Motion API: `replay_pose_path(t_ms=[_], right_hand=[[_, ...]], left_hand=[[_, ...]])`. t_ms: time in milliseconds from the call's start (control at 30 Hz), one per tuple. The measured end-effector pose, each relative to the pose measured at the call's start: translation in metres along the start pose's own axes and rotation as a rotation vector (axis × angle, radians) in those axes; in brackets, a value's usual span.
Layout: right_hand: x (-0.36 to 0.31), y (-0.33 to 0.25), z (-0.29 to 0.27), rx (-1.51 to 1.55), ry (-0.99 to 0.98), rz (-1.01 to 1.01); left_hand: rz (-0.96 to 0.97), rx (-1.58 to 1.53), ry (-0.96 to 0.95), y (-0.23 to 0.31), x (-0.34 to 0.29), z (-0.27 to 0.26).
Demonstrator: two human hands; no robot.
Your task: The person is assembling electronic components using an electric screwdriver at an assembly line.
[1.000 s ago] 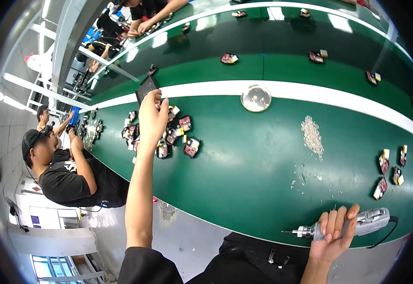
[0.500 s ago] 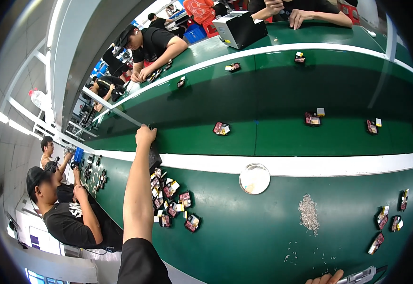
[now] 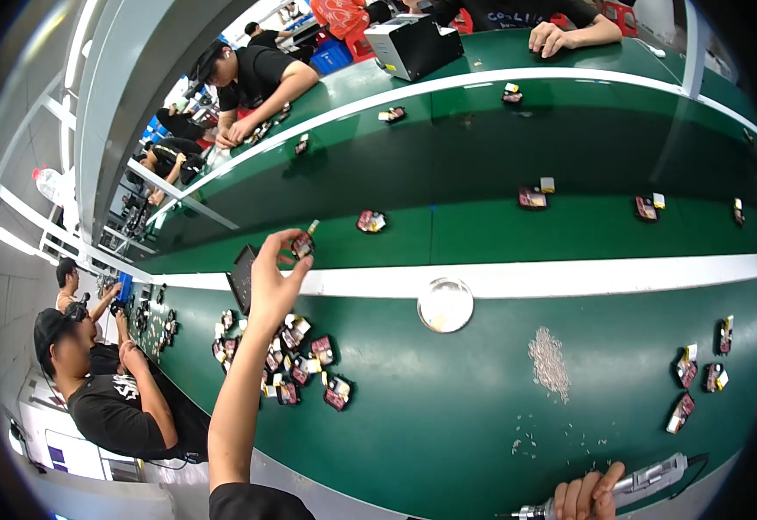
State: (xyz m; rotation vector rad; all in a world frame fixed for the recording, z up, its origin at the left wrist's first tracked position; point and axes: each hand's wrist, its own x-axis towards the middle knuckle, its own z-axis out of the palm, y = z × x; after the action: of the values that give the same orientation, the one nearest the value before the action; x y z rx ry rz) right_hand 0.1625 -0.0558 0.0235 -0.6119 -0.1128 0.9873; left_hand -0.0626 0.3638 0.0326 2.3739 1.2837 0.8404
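- left hand (image 3: 273, 282) pinches a boxy red-black part (image 3: 302, 246) near the straight white rail (image 3: 361, 282);
- right hand (image 3: 587, 496) grips a smooth grey screwdriver (image 3: 652, 479);
- flat green table (image 3: 422, 416) spreads between

The left hand (image 3: 273, 284) has drawn back from its reach over the green conveyor belt (image 3: 465, 236) and now pinches a small dark-red-and-black unit (image 3: 303, 246). Beyond and right of the hand, the spaced belt units (image 3: 370, 222) have travelled leftward, nearer it. The black tray (image 3: 241, 279), mostly covered half a second ago, shows at its left.
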Motion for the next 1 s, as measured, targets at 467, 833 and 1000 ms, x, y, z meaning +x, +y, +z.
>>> replay_pose_path(t_ms=[467, 833, 1000], right_hand=[[-0.011, 0.018, -0.032, 0.045, -0.196, 0.006], [-0.058, 0.039, -0.02, 0.081, -0.265, 0.212], [-0.071, 0.046, -0.019, 0.096, -0.227, 0.248]], left_hand=[[0.251, -0.282, -0.497, 0.179, -0.241, 0.018], [0.302, -0.224, -0.359, 0.2, -0.248, 0.038], [0.453, -0.125, -0.299, 0.203, -0.249, 0.054]])
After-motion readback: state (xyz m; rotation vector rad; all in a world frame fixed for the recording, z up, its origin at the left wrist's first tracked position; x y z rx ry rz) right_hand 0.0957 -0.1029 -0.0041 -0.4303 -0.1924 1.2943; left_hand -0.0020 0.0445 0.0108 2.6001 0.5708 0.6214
